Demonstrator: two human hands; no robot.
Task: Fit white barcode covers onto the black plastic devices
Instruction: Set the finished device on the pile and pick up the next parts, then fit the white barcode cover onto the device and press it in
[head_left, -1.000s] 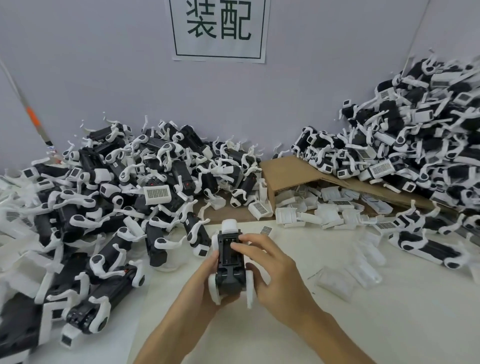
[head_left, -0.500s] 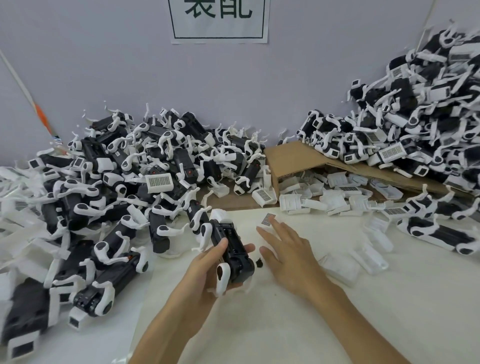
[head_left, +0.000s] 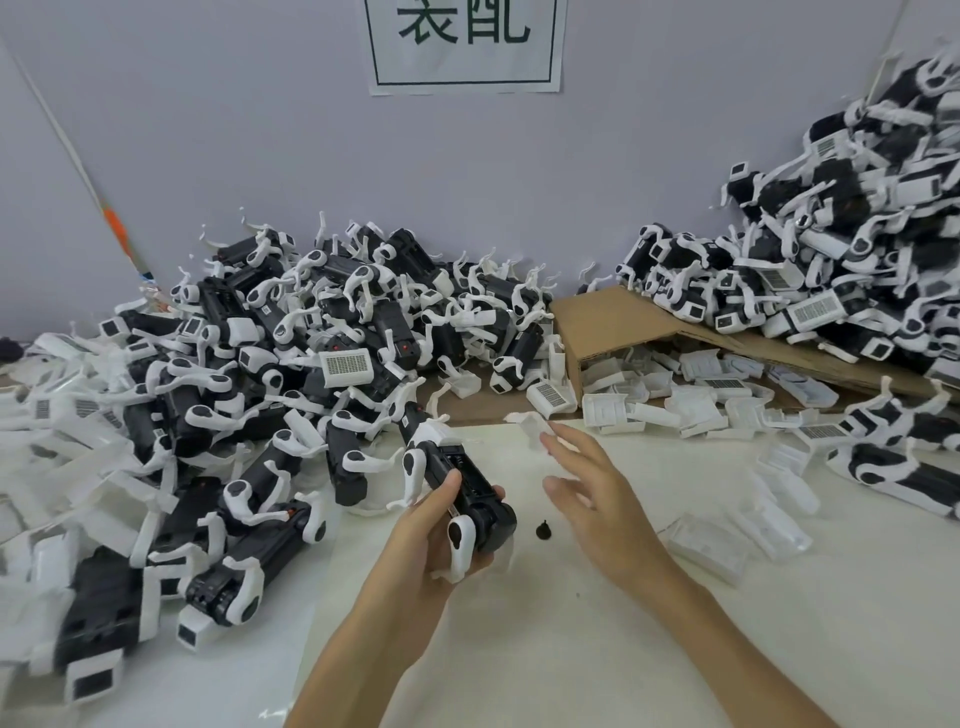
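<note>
My left hand (head_left: 415, 545) grips a black plastic device (head_left: 470, 493) with white clips, tilted with its far end pointing up-left over the white table. My right hand (head_left: 597, 499) is spread with its fingers straight, just right of the device. Its fingertips reach a small white barcode cover (head_left: 527, 428) at the table's far edge, which looks blurred; I cannot tell whether the fingers hold it. A tiny black part (head_left: 544, 530) lies on the table between my hands.
A big heap of black-and-white devices (head_left: 260, 364) fills the left side, and another heap (head_left: 831, 270) rises at the right. A tipped cardboard box (head_left: 613, 322) spills several white covers (head_left: 675, 400). Clear plastic pieces (head_left: 711, 545) lie to the right.
My right hand has left the device and moved forward and right to the white cover. My left hand has tilted the device to the left and carried it slightly left.
</note>
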